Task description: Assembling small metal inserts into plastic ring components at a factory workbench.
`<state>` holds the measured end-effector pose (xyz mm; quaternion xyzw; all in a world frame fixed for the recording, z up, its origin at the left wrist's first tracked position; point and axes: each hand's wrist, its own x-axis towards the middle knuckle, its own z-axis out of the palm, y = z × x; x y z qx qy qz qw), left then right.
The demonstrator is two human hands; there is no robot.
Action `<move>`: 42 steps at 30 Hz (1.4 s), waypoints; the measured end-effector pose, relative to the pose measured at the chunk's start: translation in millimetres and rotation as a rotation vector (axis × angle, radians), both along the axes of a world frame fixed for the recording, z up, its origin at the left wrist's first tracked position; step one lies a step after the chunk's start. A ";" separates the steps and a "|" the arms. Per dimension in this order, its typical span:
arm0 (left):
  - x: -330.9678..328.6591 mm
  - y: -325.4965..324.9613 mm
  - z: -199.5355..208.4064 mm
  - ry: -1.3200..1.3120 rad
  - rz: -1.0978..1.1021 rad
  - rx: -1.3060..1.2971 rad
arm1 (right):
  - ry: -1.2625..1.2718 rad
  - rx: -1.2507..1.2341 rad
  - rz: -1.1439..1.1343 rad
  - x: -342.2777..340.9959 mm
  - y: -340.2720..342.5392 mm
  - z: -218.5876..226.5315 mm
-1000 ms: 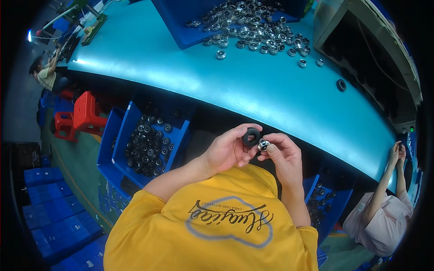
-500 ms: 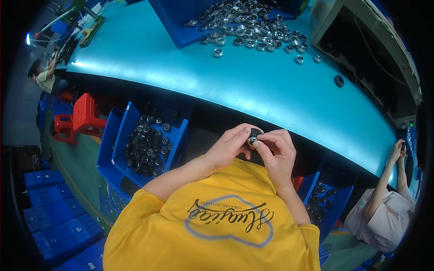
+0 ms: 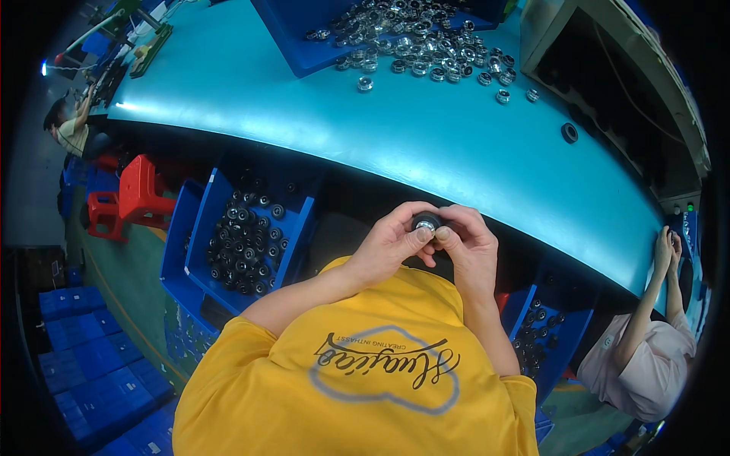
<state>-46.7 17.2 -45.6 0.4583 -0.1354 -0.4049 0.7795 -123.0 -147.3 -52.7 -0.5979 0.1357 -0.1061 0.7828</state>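
Note:
Between my two hands, close to the near edge of the table, is a small round black wheel-like part (image 3: 427,220) with a shiny metal centre. My left hand (image 3: 389,242) grips it from the left, its thumb pressed at the metal centre. From the other side my right hand (image 3: 470,239) closes on the same part, thumb on its lower edge and fingers curled behind it. My fingers hide part of its rim. Farther off on the turquoise table (image 3: 304,125) lies a pile of small shiny metal-and-black round pieces (image 3: 437,53), and a lone black ring (image 3: 569,133) lies to the right.
A blue bin (image 3: 293,45) lies at the table's back under the pile. Below the edge, blue bins with black wheel-like parts (image 3: 247,243) (image 3: 538,327) flank me. A grey machine housing (image 3: 547,34) stands right; red stools (image 3: 141,186) left. Co-workers sit at both ends.
The part in my hands has turned so its metal centre faces up toward me. My right fingers have shifted from pinching at its front to wrapping round its right side.

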 end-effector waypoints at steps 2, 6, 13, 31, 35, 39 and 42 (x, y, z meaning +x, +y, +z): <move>-1.6 0.7 0.1 -0.010 0.028 -0.015 | 0.040 0.072 -0.007 0.8 4.6 4.1; -2.9 2.9 -8.1 -0.114 0.058 0.038 | 0.069 0.115 0.025 -2.4 7.7 3.0; -8.2 -0.8 -2.8 -0.194 0.143 0.128 | 0.021 0.040 -0.049 -3.7 14.4 -5.1; -2.1 5.6 -20.0 -0.148 0.139 0.084 | 0.014 -0.062 -0.070 -4.1 19.9 -15.0; -8.0 -0.2 -21.2 -0.232 0.247 0.072 | -0.023 -0.095 -0.088 -5.8 26.4 -6.9; -11.9 -2.0 -21.7 -0.247 0.318 0.132 | -0.044 -0.113 -0.135 -3.2 37.9 -4.2; -8.2 1.5 -29.0 -0.213 0.274 0.142 | -0.030 -0.142 -0.128 -2.6 38.7 -9.5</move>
